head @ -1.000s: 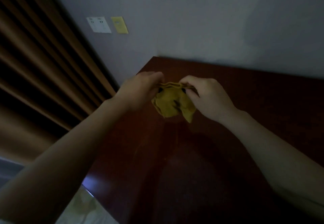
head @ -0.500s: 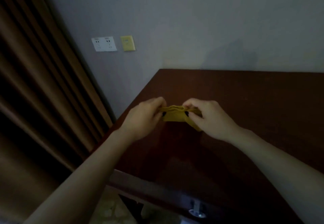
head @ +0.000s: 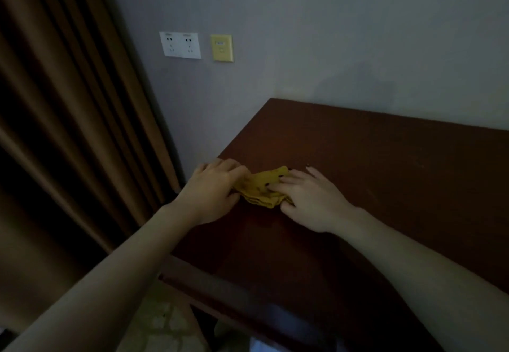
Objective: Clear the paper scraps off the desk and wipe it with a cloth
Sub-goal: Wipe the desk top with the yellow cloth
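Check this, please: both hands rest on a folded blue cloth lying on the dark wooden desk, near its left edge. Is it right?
Only the colour is wrong: the head view shows the cloth is yellow, not blue. The left hand and right hand both rest on it, on the dark wooden desk near its left edge.

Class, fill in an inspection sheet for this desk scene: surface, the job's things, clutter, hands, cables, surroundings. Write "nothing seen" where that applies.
Surface: dark red-brown desk, glossy, set against the wall.
Job's things: folded yellow cloth lying on the desk near its left edge.
Clutter: nothing seen.
Hands: left hand grips the cloth's left edge with curled fingers; right hand presses flat on the cloth's right side, fingers straight.
Cables: nothing seen.
Surroundings: brown curtain at left; white double wall socket and yellow wall plate above the desk; dim light.
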`<state>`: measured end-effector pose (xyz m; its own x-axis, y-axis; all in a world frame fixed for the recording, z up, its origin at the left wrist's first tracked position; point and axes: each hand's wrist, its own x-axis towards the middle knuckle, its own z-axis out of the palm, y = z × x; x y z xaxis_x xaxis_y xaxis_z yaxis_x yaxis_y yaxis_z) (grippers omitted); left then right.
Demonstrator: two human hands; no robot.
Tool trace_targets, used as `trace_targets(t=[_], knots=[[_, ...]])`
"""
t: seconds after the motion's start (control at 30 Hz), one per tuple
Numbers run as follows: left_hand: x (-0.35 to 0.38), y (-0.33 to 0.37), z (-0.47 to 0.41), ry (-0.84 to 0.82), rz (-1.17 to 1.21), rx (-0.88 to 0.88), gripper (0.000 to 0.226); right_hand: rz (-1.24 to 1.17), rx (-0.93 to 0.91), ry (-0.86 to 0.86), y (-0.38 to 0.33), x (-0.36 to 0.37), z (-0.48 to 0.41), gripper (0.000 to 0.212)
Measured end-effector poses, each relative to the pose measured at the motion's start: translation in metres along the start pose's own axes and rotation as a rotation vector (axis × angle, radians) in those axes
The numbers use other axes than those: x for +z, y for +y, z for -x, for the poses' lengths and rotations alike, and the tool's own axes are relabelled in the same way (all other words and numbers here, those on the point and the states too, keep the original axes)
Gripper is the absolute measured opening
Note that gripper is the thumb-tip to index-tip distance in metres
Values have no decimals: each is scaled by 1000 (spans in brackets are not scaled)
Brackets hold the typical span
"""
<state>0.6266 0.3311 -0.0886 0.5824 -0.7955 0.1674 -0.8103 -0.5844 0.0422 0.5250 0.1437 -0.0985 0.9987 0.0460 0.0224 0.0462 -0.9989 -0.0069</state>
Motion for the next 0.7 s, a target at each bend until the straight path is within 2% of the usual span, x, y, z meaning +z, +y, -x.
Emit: trace_targets(t=[0.1,0.2,0.4,0.47,0.53,0.6,0.7], knots=[[13,-15,-44,-62,48,-123,56,-28,50,66,29,6,-49,45],[34,-36,-98,-122,152,-268,59,-41,75,71,66,10,-108,44],[60,-58,-157,-203,342,-470,75,51,124,84,133,14,-213,37],[57,-56,-157,-219,339,-481,78,48,174,61,143,11,-236,35],[56,-53,-154,-227,297,-457,78,52,208,34,145,8,-248,42],[55,-52,-155,-195,298,-459,77,109,185,12,140,6,-255,54],[57,-52,-160,-178,305,-452,77,199,157,0,129,10,-247,55]])
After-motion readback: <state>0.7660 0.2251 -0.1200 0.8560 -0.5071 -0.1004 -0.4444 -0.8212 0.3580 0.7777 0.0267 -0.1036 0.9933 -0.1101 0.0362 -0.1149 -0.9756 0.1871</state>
